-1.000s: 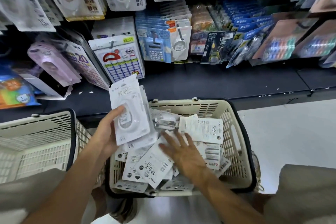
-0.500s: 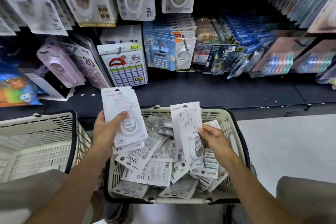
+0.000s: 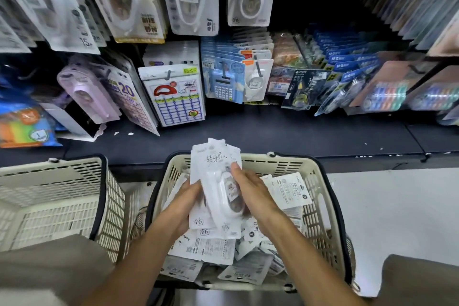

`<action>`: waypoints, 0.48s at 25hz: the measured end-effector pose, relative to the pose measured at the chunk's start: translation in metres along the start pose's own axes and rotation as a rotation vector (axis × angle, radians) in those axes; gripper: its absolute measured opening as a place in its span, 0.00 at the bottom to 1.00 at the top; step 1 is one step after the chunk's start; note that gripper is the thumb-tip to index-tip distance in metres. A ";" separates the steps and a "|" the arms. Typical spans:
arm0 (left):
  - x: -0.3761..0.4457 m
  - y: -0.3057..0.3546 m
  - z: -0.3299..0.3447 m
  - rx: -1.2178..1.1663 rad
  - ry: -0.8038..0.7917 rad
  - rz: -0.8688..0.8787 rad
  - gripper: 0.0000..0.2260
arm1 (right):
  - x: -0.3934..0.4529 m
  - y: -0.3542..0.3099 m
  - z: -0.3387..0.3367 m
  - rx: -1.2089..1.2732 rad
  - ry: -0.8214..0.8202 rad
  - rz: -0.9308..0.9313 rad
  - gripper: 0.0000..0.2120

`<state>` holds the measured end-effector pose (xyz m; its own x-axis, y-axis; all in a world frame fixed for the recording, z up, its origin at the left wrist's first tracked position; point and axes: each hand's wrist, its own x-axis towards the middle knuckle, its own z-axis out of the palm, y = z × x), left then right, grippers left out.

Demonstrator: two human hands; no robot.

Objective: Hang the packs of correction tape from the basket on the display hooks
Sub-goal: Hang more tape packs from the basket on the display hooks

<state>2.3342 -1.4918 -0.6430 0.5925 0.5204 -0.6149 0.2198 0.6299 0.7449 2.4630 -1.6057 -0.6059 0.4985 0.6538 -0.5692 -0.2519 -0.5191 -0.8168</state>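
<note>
- Both hands meet over the cream basket (image 3: 320, 208), holding a small stack of correction tape packs (image 3: 216, 181) upright between them.
- The left hand (image 3: 185, 206) grips the stack from the left side and behind, fingers curled around its edge.
- The right hand (image 3: 250, 196) clasps the front pack, thumb across the white dispenser.
- More packs lie loose in the basket under the hands.
- An empty-looking second basket (image 3: 57, 196) stands to the left.
- Hanging goods on display hooks (image 3: 169, 74) fill the shelf wall beyond.
</note>
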 end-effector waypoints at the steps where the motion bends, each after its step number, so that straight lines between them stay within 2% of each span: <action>1: 0.001 0.004 0.002 -0.004 0.061 0.017 0.17 | -0.004 -0.005 -0.004 0.097 -0.050 -0.022 0.25; 3: 0.001 0.016 0.007 -0.007 0.157 0.054 0.13 | -0.011 -0.019 -0.019 0.207 -0.193 -0.081 0.27; 5: -0.006 0.034 0.016 -0.017 0.168 0.113 0.13 | -0.017 -0.036 -0.037 0.135 -0.253 -0.135 0.29; 7: -0.020 0.058 0.025 -0.008 0.171 0.227 0.15 | -0.027 -0.055 -0.056 -0.015 -0.112 -0.138 0.20; 8: -0.029 0.075 0.029 0.010 0.164 0.298 0.16 | -0.030 -0.064 -0.067 -0.056 -0.025 -0.133 0.20; 10: -0.052 0.114 0.036 0.087 0.148 0.428 0.18 | -0.038 -0.087 -0.090 0.074 0.042 -0.207 0.22; 12: -0.082 0.164 0.042 0.175 0.107 0.546 0.21 | -0.055 -0.124 -0.105 0.258 -0.008 -0.385 0.20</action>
<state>2.3540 -1.4557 -0.4597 0.5764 0.8040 -0.1460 0.0352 0.1541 0.9874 2.5543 -1.6354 -0.4637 0.5900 0.7770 -0.2195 -0.2481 -0.0843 -0.9651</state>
